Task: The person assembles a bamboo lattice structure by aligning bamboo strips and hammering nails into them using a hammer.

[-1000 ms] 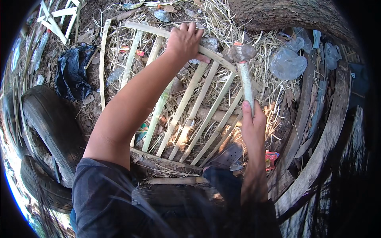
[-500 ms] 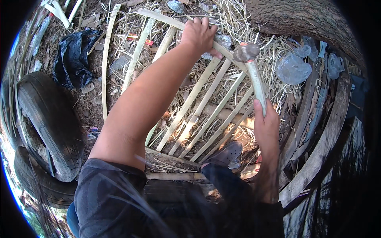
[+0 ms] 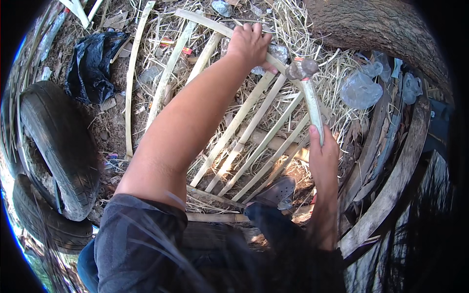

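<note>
Since the frame half a second ago, the hammer [image 3: 310, 96] is appearing slightly lower in view, while the left hand [image 3: 250, 46] is keeping its place on the pale cross strip [image 3: 205, 20]. That hand is reaching across palm down, fingers bending over the far edge and thumb lying along the near one, so it is clasping the strip, apparently to steady it. Part of that grip is hiding beneath the knuckles. A rough grey stone [image 3: 279, 52] is showing just beyond the fingers, possibly giving the strip support; contact between them is not being confirmed. Several slats [image 3: 235, 126] are running from the strip toward the wearer, lying over straw [image 3: 337, 61] and soil. The right hand [image 3: 325, 152] is closing around the lower end of the handle, thumb pointing along it, an arrangement likely leaving the head free. The rounded hammer head is overlapping the strip's right end in view; whether it is touching cannot be told. A dark shoe [image 3: 278, 192] is resting near the slats' near ends. Clear plastic bags [image 3: 361, 89] are lying to the right, below a tree trunk [image 3: 371, 24]; tyres [image 3: 58, 141] and a black plastic bag [image 3: 93, 66] are occupying the left side.
</note>
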`<state>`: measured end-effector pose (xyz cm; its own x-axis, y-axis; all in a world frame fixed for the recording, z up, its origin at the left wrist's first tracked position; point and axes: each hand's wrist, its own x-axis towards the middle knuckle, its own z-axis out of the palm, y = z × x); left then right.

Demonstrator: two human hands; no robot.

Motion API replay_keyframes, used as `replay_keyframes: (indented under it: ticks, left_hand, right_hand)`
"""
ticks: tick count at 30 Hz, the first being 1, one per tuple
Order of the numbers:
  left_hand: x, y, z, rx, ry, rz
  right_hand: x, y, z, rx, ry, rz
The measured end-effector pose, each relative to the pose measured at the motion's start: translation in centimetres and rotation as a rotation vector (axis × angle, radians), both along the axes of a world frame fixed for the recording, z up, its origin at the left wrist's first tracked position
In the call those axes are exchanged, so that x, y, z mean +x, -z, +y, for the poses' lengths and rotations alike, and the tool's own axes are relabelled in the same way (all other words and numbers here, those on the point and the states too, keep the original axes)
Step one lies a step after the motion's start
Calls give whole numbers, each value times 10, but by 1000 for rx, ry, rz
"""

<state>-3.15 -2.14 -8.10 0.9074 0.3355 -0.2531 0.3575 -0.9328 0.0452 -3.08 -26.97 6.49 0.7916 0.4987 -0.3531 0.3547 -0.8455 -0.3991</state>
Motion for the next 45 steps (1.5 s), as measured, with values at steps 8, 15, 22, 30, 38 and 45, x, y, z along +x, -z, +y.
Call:
replay_keyframes:
  ticks: [8,15,22,30,38,45]
  left_hand:
    - [-12,-14,13,64,96,-131]
    - [-22,-30,13,144,63,-242]
    - [-86,-84,-81,-603,-456,-26]
    - [-121,-42,-170,-659,-756,-211]
    - [-111,-36,-169,-830,-949,-156]
    - [-84,-19,-180,-716,-883,-553]
  right_hand:
    - [3,-3,-24,127,236,153]
    - [13,-2,-37,230,337,229]
    - [35,2,-37,214,256,215]
    - [70,-7,-31,90,-44,293]
    - [101,-18,-62,-16,-63,281]
    - [150,61,-21,57,-90,282]
